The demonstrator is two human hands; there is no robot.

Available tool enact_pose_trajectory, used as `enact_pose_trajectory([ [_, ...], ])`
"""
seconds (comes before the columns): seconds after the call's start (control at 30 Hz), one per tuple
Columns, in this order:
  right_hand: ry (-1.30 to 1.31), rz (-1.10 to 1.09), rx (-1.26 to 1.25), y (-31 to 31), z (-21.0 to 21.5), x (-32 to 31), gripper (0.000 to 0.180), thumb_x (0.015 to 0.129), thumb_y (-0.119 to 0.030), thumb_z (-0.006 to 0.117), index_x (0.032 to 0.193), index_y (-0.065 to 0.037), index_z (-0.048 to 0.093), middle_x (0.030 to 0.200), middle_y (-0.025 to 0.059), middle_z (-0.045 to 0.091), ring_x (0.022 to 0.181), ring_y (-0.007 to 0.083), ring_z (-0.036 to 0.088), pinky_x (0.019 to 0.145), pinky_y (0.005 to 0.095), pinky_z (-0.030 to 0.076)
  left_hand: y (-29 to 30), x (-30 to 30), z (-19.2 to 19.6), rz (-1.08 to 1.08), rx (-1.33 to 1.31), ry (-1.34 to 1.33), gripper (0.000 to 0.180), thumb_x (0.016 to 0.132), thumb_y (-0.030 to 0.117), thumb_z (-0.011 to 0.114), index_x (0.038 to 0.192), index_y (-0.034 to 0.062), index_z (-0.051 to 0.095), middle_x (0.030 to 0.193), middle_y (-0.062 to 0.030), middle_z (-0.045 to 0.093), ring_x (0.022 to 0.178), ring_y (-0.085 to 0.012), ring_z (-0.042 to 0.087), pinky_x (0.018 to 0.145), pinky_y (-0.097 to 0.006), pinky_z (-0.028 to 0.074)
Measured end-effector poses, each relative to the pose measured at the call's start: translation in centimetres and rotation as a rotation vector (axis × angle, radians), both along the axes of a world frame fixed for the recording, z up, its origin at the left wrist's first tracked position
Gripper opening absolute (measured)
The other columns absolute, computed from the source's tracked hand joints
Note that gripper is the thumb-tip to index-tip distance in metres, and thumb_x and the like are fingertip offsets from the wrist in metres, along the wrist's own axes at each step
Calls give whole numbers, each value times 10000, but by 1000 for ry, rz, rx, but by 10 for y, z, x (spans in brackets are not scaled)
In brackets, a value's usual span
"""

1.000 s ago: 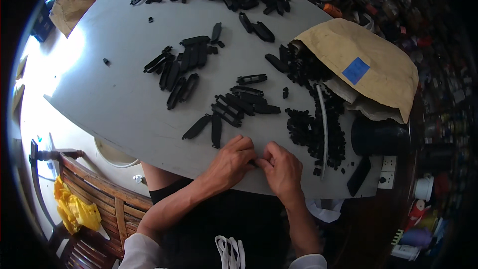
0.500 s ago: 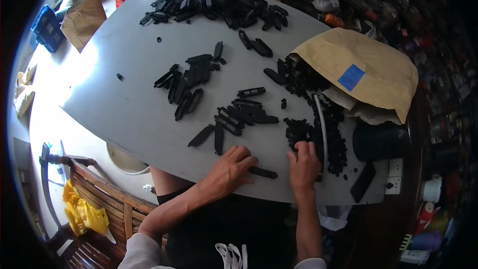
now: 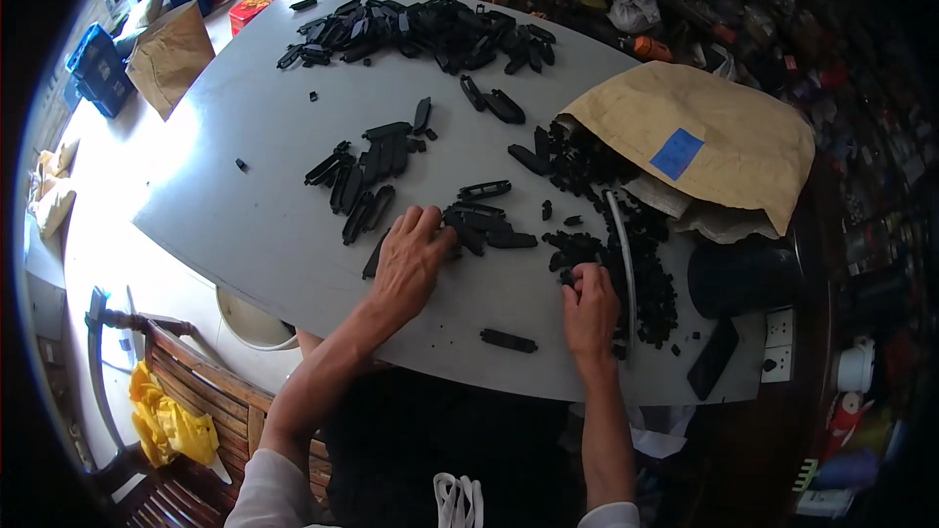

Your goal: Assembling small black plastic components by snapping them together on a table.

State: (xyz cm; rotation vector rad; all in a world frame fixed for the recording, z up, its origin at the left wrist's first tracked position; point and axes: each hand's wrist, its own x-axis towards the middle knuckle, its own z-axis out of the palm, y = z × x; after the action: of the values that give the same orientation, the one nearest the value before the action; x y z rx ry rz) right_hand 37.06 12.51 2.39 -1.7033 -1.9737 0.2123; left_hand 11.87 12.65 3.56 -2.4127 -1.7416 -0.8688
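Note:
My left hand [image 3: 409, 259] reaches over a group of long black plastic pieces [image 3: 478, 220] in the middle of the table. Its fingers curl down around one of them, mostly hidden beneath the hand. At the edge of the small-parts heap, my right hand [image 3: 591, 308] pinches a small black plastic part [image 3: 567, 277] between thumb and fingers. One long black piece [image 3: 509, 340] lies alone near the front edge, between my two forearms. Another group of long black pieces [image 3: 352, 186] lies beyond my left hand.
A brown paper bag [image 3: 724, 127] lies on the right, small black parts [image 3: 653, 284] spilling from its mouth beside a pale curved strip [image 3: 622, 254]. A large pile of black pieces [image 3: 421, 29] covers the far end. A black phone-like slab [image 3: 713, 359] rests at the right edge.
My left hand has left the long piece near the front edge and moved up and left to the middle group. My right hand stays by the small parts, now pinching one.

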Motion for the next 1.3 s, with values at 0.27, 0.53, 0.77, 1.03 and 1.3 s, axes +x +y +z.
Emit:
enact_pose_trajectory([
  [0.27, 71, 16, -65, -16, 11, -2, 202, 774, 44, 654, 947, -11, 566, 910, 118, 543, 798, 274, 599, 687, 368, 480, -10, 39, -10, -280, -47, -177, 175, 779, 53, 545, 953, 43, 535, 852, -91, 496, 811, -265, 510, 710, -371, 444],
  [0.53, 199, 64, 25, -17, 8, 1, 203, 813, 81, 576, 997, -6, 572, 923, 102, 543, 763, 217, 601, 646, 310, 479, 12, 31, 4, -185, 5, -394, 412, 774, -1, 601, 1180, 67, 601, 1021, -126, 562, 962, -303, 544, 806, -365, 466],
  [0.77, 874, 141, -368, -25, 12, 3, 230, 868, 58, 520, 1088, 6, 563, 848, 38, 549, 625, 72, 541, 523, 203, 448, 24, 12, 13, -138, -418, -1059, 461, 792, -100, 527, 1219, 53, 605, 965, -24, 587, 856, -98, 544, 798, -233, 439],
  [1.03, 1110, 12, -431, -29, 16, -1, 186, 864, 27, 562, 1047, -6, 544, 840, 61, 587, 625, 98, 576, 540, 236, 507, 26, 12, 4, -227, -599, -1498, 188, 808, -32, 644, 967, 41, 575, 862, 5, 589, 743, -81, 559, 643, -230, 463],
  [1.3, 711, 104, -224, -28, 17, -1, 95, 840, 13, 617, 935, 20, 611, 833, 37, 564, 685, 90, 582, 555, 221, 496, 4, 52, -9, -146, -753, -1028, 199, 793, -41, 669, 989, -45, 630, 913, -84, 557, 768, -167, 634, 646, -274, 534],
])
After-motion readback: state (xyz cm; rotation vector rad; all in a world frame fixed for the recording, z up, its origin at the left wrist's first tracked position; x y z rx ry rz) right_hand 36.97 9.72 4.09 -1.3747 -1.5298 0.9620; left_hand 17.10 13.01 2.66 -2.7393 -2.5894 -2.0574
